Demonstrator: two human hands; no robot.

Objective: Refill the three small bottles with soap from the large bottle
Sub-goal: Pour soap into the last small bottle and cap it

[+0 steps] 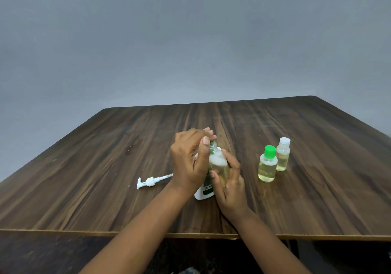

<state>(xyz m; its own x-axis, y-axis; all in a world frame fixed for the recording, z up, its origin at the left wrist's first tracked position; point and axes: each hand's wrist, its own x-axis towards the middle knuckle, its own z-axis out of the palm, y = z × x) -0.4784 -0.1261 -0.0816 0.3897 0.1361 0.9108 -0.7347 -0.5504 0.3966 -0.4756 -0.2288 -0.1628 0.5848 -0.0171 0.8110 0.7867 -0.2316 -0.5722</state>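
My right hand [229, 180] grips a small clear bottle [219, 165] of yellowish soap, held upright above the table. My left hand [189, 159] is closed over its top, with a green cap just visible under the fingertips. Behind both hands stands the large white bottle [204, 192] with a green label, mostly hidden. To the right stand two small bottles of yellow soap: one with a green cap [267, 164] and one with a white cap [283, 157].
The white pump head [149, 181] with its tube lies on the wooden table [95, 168] left of my hands. The table's front edge runs just below my forearms. A grey wall stands behind.
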